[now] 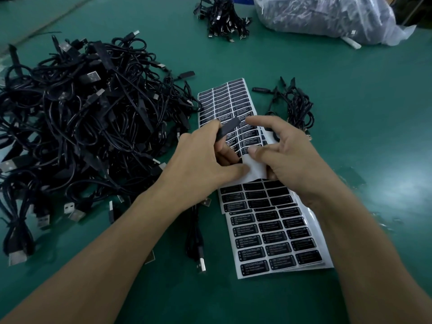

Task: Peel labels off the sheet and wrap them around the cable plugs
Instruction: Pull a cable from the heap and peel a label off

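A large tangled pile of black cables (81, 118) fills the left of the frame on the green table (350, 90), its edge touching the upper left side of the label sheet (268, 230), which runs from the centre down to the lower right. A small bundle (297, 108) lies just right of the sheet's top, another bundle (222, 19) sits at top centre, and a clear plastic bag (327, 17) of dark goods is cut off at the upper right. A loose cable (196, 242) lies between the left forearm and the sheet. Over the sheet's middle, the left hand (205, 157) has its fingers curled round a black plug (230, 127). The right hand (292, 160) touches the plug's far end with its forefinger, while its thumb lies on a bare white strip of the sheet and seems to pinch it against the curled lower fingers. Both hands hide the middle rows of labels, and most of the label print is too blurred to read.
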